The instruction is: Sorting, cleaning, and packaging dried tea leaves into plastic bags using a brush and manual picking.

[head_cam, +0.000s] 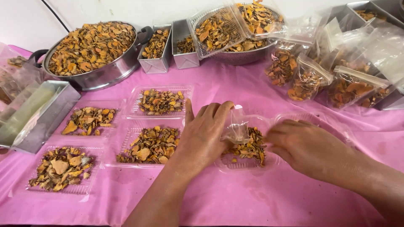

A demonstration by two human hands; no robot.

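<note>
On the near right of the pink-covered desk [235, 197], a clear clamshell tray [248, 162] holds dried orange slices [249, 148]. The left hand [204, 136] pinches a small clear bag [238, 129] over them; the right hand [305, 147] rests curled on the tray's open lid. The film looks light, flimsy and slippery, best held by its edges.

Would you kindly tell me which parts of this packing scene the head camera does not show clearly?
- Left hand: fingertips hidden behind the small clear plastic bag.
- Right hand: fingertips curl out of sight; grip unclear.
- Clear hinged plastic tray of orange dried slices: partly covered by both hands.
- Rectangular steel tins, top right: cut by the frame edge.
- Clear bags at far left: blurred, cropped.
</note>
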